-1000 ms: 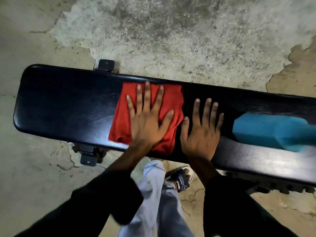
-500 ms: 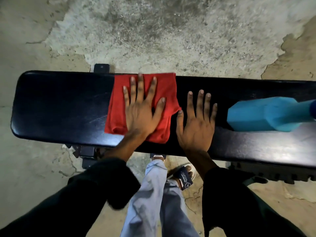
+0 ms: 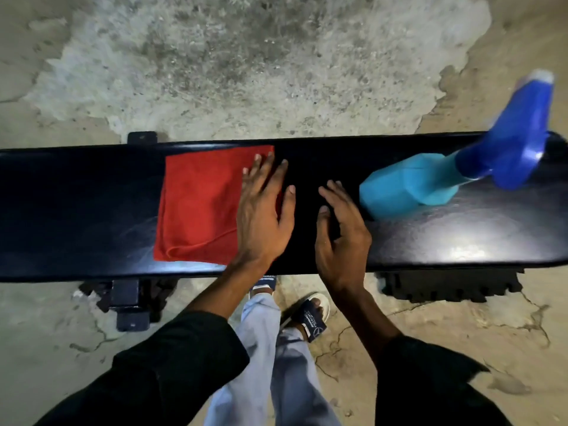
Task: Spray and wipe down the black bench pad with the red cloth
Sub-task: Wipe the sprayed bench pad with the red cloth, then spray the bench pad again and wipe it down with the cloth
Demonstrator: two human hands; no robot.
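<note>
The black bench pad runs across the view from left to right. A red cloth lies flat and folded on it, left of centre. My left hand hovers over the cloth's right edge with straight fingers, gripping nothing. Just right of it, my right hand is lifted above the pad, fingers loosely bent and holding nothing. A teal spray bottle with a blue trigger head lies on its side on the pad, a short way right of my right hand.
The bench's metal frame and foot show below the pad at left, and a black support block at right. My legs and sandalled feet stand on a cracked concrete floor close to the bench.
My left hand has slid off the middle of the cloth to its right edge. My right hand has lifted from the pad and its fingers have bent. The view has shifted right, showing the bottle's trigger head.
</note>
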